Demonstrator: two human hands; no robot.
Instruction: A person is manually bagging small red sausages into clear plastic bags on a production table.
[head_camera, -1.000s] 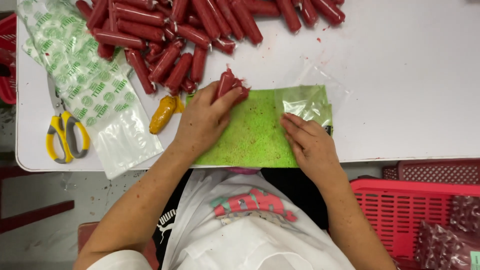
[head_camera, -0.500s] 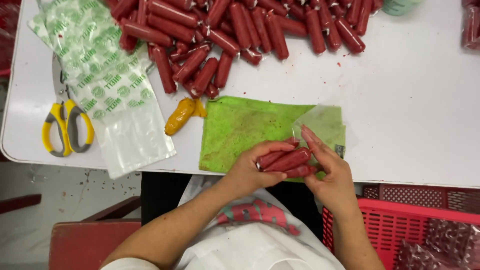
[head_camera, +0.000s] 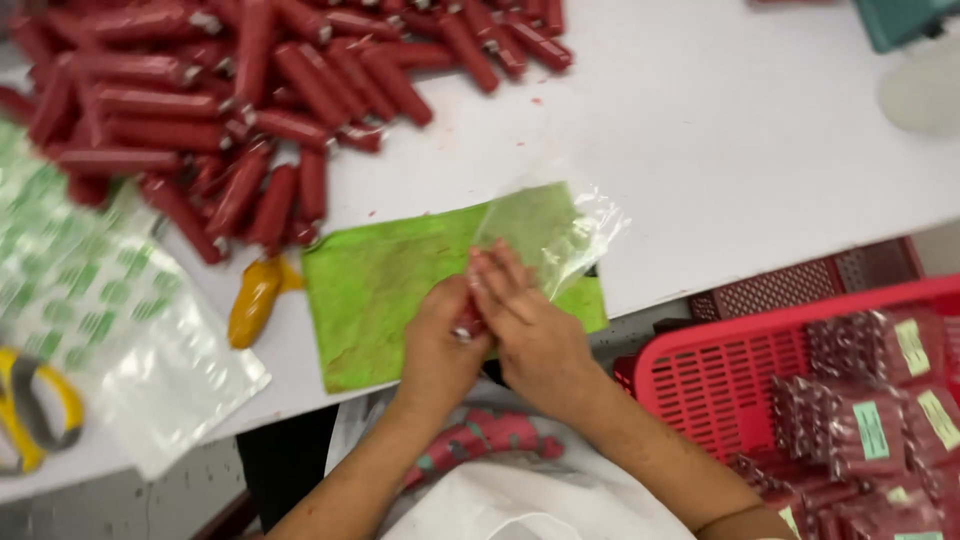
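Note:
My left hand (head_camera: 440, 345) is closed around a few red sausages (head_camera: 468, 322), of which only the ends show between my hands. My right hand (head_camera: 527, 325) lies over them and holds the mouth of a clear plastic bag (head_camera: 548, 230). Both hands rest on a green cloth (head_camera: 375, 285) at the near edge of the white table (head_camera: 720, 150). A big heap of red sausages (head_camera: 230, 110) lies across the table's far left.
A yellow-orange object (head_camera: 252, 300) lies left of the cloth. A stack of clear bags with green print (head_camera: 110, 310) and yellow-handled scissors (head_camera: 30, 415) sit at the left. A red basket (head_camera: 800, 400) with packed sausage bags (head_camera: 870, 410) stands at the lower right.
My left hand carried a few sausages from the heap to the near edge of the cloth. My right hand lifted the clear bag and closed in over them. The view swung right.

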